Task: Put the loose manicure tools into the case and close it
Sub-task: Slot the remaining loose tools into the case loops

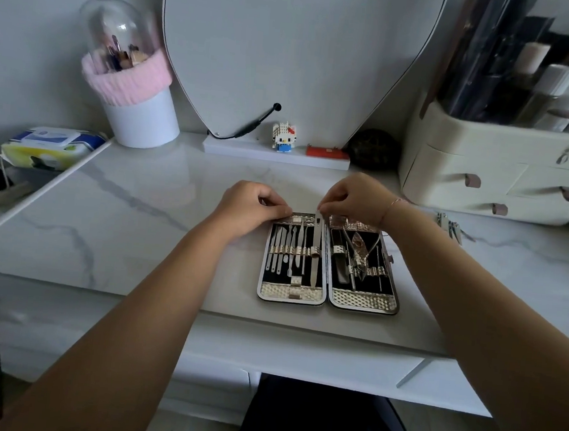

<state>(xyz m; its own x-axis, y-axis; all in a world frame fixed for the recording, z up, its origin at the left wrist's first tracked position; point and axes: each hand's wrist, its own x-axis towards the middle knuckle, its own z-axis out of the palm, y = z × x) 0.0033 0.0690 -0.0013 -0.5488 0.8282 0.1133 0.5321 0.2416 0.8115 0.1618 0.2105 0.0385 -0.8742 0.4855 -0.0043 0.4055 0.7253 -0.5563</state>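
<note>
On marble desk [110, 220], open case [327, 296], w/ mirror [290, 51]

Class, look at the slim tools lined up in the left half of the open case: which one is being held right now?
The long nail file at the right end of the row. The right hand pinches its top tip; the other tools lie untouched under the strap.

- The manicure case [327, 296] lay open flat just below both hands, black-lined, its two halves holding rows of steel tools.
- Loose nail clippers [450, 226] lay on the tabletop right of the right wrist.
</note>
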